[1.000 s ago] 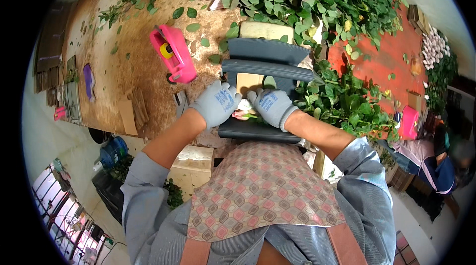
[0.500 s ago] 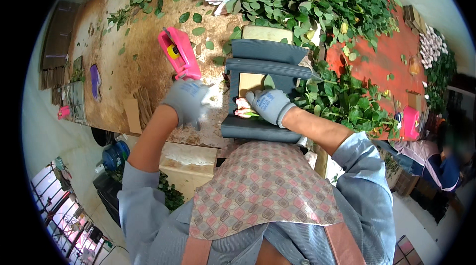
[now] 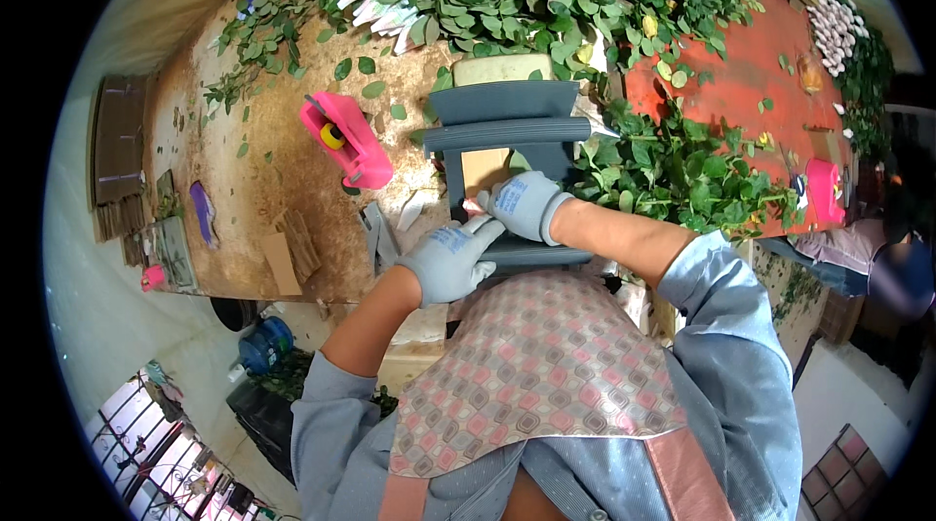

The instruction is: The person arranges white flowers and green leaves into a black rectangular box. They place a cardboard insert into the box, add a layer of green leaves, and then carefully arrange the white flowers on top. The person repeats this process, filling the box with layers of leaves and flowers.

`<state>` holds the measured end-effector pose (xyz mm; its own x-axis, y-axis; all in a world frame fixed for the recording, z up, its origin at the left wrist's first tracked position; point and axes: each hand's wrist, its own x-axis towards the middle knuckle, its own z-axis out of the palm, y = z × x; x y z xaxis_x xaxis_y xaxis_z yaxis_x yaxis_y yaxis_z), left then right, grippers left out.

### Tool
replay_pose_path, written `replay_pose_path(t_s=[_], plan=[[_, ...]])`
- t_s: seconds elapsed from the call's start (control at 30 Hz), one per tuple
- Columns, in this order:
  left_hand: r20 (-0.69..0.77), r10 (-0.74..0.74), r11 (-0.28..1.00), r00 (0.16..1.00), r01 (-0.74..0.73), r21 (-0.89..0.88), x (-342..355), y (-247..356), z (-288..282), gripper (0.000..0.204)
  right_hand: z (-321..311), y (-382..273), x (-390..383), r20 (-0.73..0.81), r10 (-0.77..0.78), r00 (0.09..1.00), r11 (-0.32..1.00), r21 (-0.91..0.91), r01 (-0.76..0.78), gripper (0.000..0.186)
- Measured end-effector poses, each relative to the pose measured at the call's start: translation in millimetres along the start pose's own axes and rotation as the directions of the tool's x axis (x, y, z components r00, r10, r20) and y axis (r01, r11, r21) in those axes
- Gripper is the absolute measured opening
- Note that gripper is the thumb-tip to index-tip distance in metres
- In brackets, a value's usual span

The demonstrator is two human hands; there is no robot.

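Both hands wear grey knit gloves. My right hand [image 3: 525, 204] is curled around a small pale pink and white bundle [image 3: 475, 208] at the middle of a grey stepped rack [image 3: 502, 116] on the bench. My left hand [image 3: 450, 263] sits just below and to the left. Its fingertips reach up to the bundle and the right glove, and its grip is hidden. A beige board [image 3: 485, 170] shows through the rack behind the hands.
A pink tool [image 3: 346, 139] lies on the brown bench to the left, with cardboard scraps [image 3: 292, 246] and loose leaves. Leafy green stems [image 3: 673, 165] pile up right of the rack and across the back. Another pink tool [image 3: 824, 190] lies on the red table at far right.
My left hand swung out to the left half a second ago and has come back down to the right, meeting the right hand at the rack. The right hand has barely moved.
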<state>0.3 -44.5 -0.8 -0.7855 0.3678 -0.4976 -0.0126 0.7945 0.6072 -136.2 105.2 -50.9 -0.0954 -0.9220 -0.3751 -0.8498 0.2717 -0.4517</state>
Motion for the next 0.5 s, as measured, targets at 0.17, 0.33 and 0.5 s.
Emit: replay_pose_path(t_s=[0.17, 0.33, 0.5], plan=[[-0.041, -0.043, 0.998, 0.998, 0.045, 0.043, 1.4, -6.5, 15.1, 0.064, -10.2, -1.4, -1.8, 0.105, 0.051, 0.993, 0.997, 0.045, -0.056, 0.033], [-0.036, -0.093, 0.995, 0.995, 0.094, 0.041, 6.0, -6.9, 20.2, 0.065, -68.2, -10.7, -3.5, -0.311, -0.242, 0.919, 0.958, -0.229, 0.175, 0.022], [-0.111, -0.066, 0.998, 0.992, 0.064, -0.016, -2.7, -1.1, 11.2, 0.07, -195.4, 60.1, 61.1, -0.597, 0.011, 0.802, 1.0, 0.011, -0.006, 0.019]])
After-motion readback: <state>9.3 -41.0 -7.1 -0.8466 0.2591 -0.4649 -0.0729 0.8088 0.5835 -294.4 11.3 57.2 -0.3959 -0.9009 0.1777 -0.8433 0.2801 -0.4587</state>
